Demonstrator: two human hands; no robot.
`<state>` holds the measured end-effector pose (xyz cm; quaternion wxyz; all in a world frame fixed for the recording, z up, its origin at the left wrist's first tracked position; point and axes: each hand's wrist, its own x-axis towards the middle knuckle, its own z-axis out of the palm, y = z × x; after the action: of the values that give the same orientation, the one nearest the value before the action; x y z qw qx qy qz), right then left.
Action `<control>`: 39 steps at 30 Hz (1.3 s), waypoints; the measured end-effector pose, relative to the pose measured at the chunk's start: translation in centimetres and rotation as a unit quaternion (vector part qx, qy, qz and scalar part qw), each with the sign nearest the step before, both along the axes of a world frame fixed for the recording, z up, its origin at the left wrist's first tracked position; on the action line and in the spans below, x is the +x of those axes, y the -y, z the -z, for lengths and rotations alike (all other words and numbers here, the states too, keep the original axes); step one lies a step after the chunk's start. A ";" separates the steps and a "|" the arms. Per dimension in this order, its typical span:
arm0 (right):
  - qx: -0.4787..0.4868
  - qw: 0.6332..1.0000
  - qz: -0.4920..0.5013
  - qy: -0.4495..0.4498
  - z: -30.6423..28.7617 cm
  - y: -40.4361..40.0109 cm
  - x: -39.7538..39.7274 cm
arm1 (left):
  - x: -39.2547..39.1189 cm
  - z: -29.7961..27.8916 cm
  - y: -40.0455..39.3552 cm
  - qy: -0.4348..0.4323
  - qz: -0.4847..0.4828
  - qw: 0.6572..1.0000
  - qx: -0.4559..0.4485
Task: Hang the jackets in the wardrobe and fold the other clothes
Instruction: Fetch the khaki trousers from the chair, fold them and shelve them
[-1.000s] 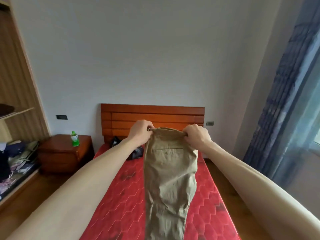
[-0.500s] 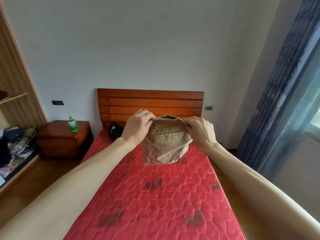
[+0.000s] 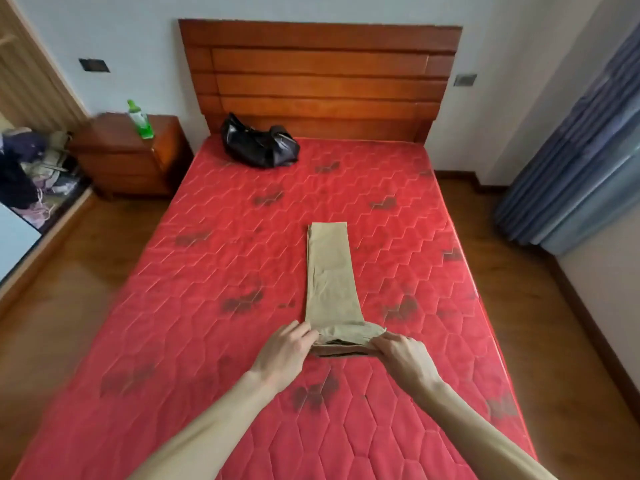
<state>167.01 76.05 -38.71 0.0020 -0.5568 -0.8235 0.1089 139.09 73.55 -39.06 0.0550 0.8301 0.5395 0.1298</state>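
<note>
Khaki trousers (image 3: 330, 278) lie flat on the red mattress (image 3: 221, 271), folded lengthwise, legs stretched toward the headboard. Their waistband end is nearest me. My left hand (image 3: 285, 351) pinches the waistband's left corner and my right hand (image 3: 403, 355) pinches its right corner, both low on the mattress. A black jacket (image 3: 259, 145) lies crumpled at the head of the bed.
The wooden headboard (image 3: 320, 77) stands at the far end. A bedside cabinet (image 3: 124, 157) at the left carries a green bottle (image 3: 140, 119). Clothes (image 3: 31, 168) are heaped in the open wardrobe at the far left. Blue curtains (image 3: 581, 143) hang at the right.
The trousers were held up in the air by the waistband; now they are laid out on the mattress with legs flung forward. Both hands came down, and my view tilted down.
</note>
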 end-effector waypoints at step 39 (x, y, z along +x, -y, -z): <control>-0.065 0.997 -0.002 -0.039 43.5 16.1 -0.7 | 7.5 41.4 16.1 -0.086 0.012 0.971 -0.223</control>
<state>166.32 59.92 -82.23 -0.0022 -0.5495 -0.8149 0.1843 146.63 57.40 -80.50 0.1939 0.8111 0.5478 -0.0667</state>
